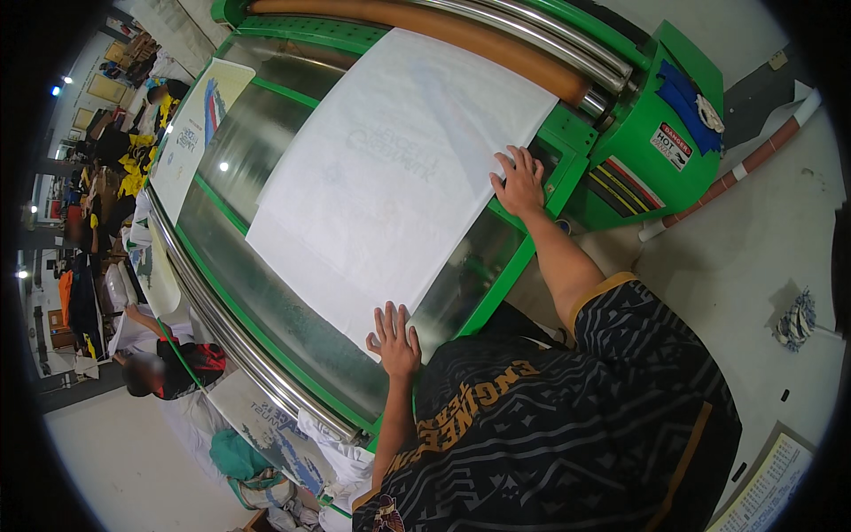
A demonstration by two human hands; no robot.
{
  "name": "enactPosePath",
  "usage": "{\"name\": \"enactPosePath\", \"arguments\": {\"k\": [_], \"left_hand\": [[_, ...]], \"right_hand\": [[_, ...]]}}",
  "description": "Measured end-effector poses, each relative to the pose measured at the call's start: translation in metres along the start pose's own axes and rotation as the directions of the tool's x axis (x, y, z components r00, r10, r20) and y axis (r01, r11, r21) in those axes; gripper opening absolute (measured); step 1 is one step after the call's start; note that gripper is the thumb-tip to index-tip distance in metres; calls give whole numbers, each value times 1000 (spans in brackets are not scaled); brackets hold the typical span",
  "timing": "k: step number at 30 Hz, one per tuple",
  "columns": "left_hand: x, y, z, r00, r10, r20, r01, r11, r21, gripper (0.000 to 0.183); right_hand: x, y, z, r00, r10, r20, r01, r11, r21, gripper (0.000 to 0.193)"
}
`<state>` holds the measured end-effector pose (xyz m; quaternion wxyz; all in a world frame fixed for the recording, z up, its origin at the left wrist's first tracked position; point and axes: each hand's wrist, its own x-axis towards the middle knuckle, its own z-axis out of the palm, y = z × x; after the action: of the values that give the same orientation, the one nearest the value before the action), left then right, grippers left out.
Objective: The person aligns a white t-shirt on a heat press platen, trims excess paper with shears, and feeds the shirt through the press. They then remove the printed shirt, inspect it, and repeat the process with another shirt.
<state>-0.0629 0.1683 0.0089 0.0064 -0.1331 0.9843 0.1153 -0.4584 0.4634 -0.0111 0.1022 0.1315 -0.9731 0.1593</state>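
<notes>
A large white sheet point(372, 177) lies over the bed of a green roller machine, with faint mirrored print showing through it. Its far end reaches the brown roller point(461, 35). My left hand point(396, 346) rests with spread fingers on the sheet's near corner. Farther along the same edge, beside the green side frame, my right hand point(520, 182) lies on the sheet's border with its fingers apart. Neither hand grips anything.
A printed sheet point(199, 133) lies on the machine's left part. Shiny metal rollers point(257, 324) run along the side. A person in black and red point(191, 363) bends over fabric at the left. A blue cloth point(687, 106) hangs on the green housing, near a long tube point(745, 164).
</notes>
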Motion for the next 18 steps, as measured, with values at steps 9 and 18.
{"name": "enactPosePath", "arguments": {"k": [9, 18], "left_hand": [[-1, -1, 0, 1000, 14, -16, -14, 1000, -3, 61], [-1, 0, -1, 1000, 8, -1, -8, 1000, -24, 61]], "right_hand": [[0, -2, -1, 999, 21, 25, -21, 1000, -21, 56], [0, -1, -1, 999, 33, 36, -33, 999, -27, 59]]}}
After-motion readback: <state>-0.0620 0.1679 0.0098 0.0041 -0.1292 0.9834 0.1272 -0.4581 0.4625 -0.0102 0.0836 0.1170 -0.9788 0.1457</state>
